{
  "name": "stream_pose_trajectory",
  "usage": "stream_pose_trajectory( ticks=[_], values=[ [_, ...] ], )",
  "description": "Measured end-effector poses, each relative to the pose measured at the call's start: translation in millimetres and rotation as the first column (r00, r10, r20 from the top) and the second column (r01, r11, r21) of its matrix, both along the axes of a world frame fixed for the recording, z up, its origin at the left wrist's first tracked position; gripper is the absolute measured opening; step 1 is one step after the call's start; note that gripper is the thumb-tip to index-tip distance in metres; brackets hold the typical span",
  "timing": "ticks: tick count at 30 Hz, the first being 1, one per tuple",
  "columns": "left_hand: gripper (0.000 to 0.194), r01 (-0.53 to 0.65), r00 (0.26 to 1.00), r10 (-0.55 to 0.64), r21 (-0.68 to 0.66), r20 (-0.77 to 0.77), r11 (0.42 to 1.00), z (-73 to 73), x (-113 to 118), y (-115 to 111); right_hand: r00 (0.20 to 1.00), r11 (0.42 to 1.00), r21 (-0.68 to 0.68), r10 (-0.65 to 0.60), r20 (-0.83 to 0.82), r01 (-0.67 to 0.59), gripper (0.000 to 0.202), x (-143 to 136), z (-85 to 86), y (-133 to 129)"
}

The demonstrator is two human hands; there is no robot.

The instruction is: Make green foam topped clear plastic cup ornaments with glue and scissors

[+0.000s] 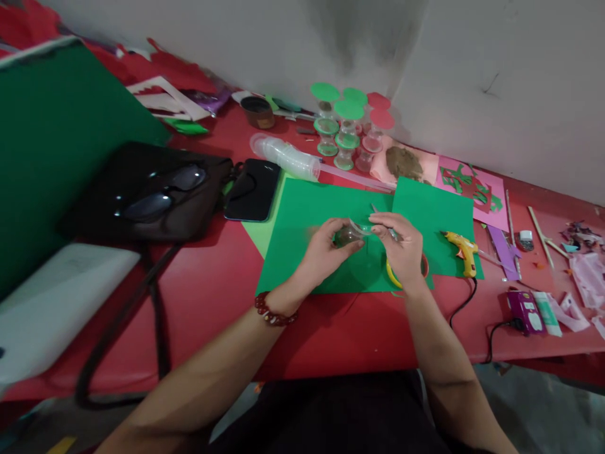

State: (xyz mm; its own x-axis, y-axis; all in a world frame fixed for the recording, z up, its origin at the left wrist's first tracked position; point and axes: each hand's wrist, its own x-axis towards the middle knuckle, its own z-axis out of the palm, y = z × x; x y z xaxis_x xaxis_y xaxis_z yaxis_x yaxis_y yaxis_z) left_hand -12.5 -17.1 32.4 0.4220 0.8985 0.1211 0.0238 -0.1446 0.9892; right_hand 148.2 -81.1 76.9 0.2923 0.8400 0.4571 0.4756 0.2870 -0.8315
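The cup [347, 236] looks like smooth, clear plastic, the green sheet [307, 205] like matt paper. The phone [255, 183] is glossy.

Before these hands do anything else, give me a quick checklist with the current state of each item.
1. Left hand has the clear plastic cup: ok, fingers wrapped around it.
2. Right hand is at the cup: ok, fingertips are by its rim.
3. Metal object in the right hand identified: cannot tell, mostly hidden by the fingers.
4. Glue gun apart from both hands: ok, lying to the right of the right hand.
5. Glue gun cold: cannot tell, heat doesn't show.
6. Space under the right hand unobstructed: not ok, a yellow ring lies there, partly hidden.
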Motion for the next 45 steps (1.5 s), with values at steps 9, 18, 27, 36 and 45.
stream_pose_trajectory(
  ticks=[9, 18, 27, 36, 45],
  values=[
    [0.035, 0.115, 0.993, -0.108, -0.151, 0.053, 0.982, 1.2, 1.4, -0.2, 0.998, 0.997, -0.065, -0.038, 0.042, 0.040, 0.020, 6.5, 5.0, -0.7],
    [0.036, 0.116, 0.993, -0.109, -0.158, 0.053, 0.981, 1.1, 1.8, 2.7, 0.994, 1.000, -0.012, -0.022, 0.103, 0.023, 0.021, 8.8, 8.1, -1.5],
    [0.032, 0.115, 0.992, -0.117, -0.052, -0.036, 0.992, -2.2, 2.0, 2.9, 0.993, 0.993, -0.032, -0.108, 0.049, 0.110, 0.025, 4.8, 2.8, -2.4],
    [0.027, 0.170, 0.983, -0.165, 0.079, -0.076, 0.982, -6.9, 0.6, 6.9, 0.980, 0.981, 0.084, -0.180, 0.085, 0.173, 0.026, -4.4, -1.0, -3.1],
    [0.050, 0.149, 0.989, -0.148, 0.078, -0.026, 0.986, -12.9, 0.0, 4.4, 0.980, 0.992, -0.073, -0.110, -0.165, 0.099, 0.030, 0.9, 0.5, 2.5]
  ],
)
